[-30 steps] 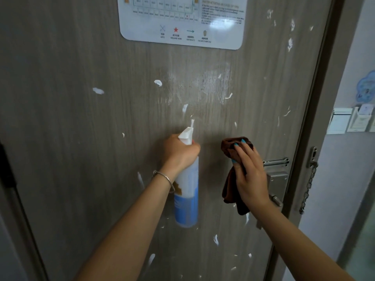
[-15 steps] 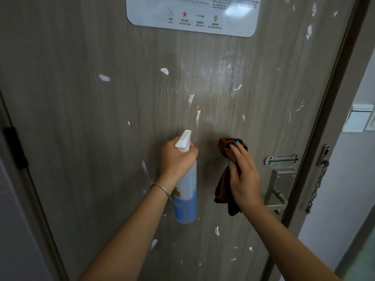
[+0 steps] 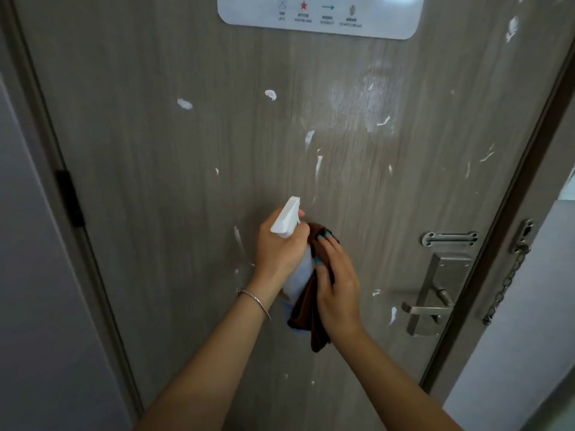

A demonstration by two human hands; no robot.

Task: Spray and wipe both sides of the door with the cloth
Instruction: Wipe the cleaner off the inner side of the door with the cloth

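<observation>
Two hands are working close together in front of one door, and they are touching each other at the middle. The left hand is gripping one spray bottle by its neck, with the fingers curled round it. The bottle is standing almost upright, with its long axis running up and down and leaning a little; the white nozzle is pointing up and slightly to the right, toward the door surface. The lower body of the bottle is mostly hidden behind the hands and the cloth.

The right hand is holding one brown cloth, with the fingers bent over its top part. The cloth is hanging down long and narrow, just beside the bottle and partly over it.

The door is brown-grey with wood grain running up and down, and many white foam spots are lying on it. One white sign is fixed at the top. One metal lever handle is pointing left, under one metal bar. One chain is hanging on the frame at the right. One thin bracelet is sitting on the left wrist.
</observation>
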